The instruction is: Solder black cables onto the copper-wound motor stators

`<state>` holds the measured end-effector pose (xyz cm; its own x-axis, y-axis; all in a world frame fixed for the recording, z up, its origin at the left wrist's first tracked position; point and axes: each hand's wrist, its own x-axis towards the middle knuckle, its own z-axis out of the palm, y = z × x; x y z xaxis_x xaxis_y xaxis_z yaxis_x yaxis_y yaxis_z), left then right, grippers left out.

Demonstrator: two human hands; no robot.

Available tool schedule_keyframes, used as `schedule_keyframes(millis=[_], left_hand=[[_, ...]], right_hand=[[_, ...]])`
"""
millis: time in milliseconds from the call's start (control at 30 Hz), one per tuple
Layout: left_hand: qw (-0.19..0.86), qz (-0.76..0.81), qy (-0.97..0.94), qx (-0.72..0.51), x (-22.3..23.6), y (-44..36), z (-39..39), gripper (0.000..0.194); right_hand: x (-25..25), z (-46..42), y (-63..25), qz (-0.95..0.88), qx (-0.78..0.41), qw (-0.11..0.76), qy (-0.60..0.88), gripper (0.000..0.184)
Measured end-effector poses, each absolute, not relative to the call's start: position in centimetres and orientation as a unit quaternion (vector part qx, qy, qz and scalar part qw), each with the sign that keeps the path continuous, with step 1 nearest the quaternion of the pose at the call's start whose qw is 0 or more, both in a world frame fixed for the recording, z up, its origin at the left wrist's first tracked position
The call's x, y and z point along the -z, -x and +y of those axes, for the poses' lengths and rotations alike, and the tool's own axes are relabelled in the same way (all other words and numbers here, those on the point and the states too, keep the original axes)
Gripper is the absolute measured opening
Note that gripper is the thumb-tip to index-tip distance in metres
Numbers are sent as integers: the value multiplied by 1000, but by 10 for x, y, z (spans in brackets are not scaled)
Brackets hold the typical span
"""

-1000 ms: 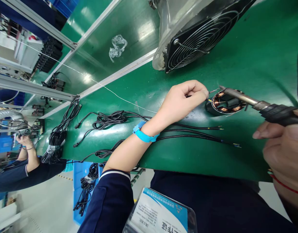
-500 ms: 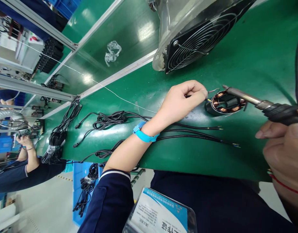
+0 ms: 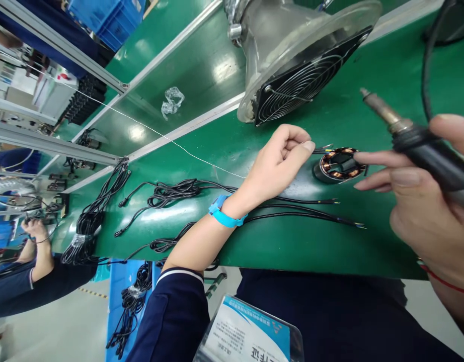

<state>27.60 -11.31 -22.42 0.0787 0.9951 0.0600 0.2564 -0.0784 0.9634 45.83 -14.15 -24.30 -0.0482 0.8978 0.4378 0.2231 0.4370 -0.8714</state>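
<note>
My left hand (image 3: 279, 163) is closed in a pinch on a black cable (image 3: 319, 151), whose thin end wires reach the near rim of the motor stator (image 3: 322, 173). The stator, a dark ring with copper windings, stands on the green bench. My right hand (image 3: 424, 201) grips a soldering iron (image 3: 424, 146) by its black handle, tip pointing up and left, clear of the stator. Some fingers of that hand stretch out to the stator's right edge. A thin pale wire (image 3: 186, 152) runs from the upper left and disappears behind my left wrist.
A fume hood with a fan grille (image 3: 303, 83) stands behind the stator. Several black cables (image 3: 175, 191) lie along the bench (image 3: 277, 246), with a tied bundle (image 3: 83, 226) at left. Crumpled plastic (image 3: 172, 103) lies beyond the metal rail. A co-worker's hands (image 3: 35, 229) are at far left.
The soldering iron has been lifted up and away from the stator. My right fingers have moved in to the stator's edge. My left hand has shifted slightly left, still pinching the cable.
</note>
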Motion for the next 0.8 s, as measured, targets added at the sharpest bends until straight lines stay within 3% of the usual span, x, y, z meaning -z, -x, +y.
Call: schedule_keyframes(millis=[200, 367, 600, 700, 800], left_hand=[[456, 493, -601, -433, 222, -271, -117, 15], [485, 498, -591, -409, 218, -270, -116, 17], [276, 499, -714, -406, 212, -269, -117, 19], [280, 488, -729, -390, 211, -272, -121, 26], [321, 483, -708, -403, 212, -275, -125, 21]], right_hand=[[224, -124, -450, -737, -205, 420, 488, 46], [230, -116, -441, -704, -224, 440, 510, 44], [234, -117, -433, -681, -248, 511, 462, 45], [238, -117, -435, -681, -253, 526, 442, 46], [243, -117, -436, -687, -252, 539, 417, 47]])
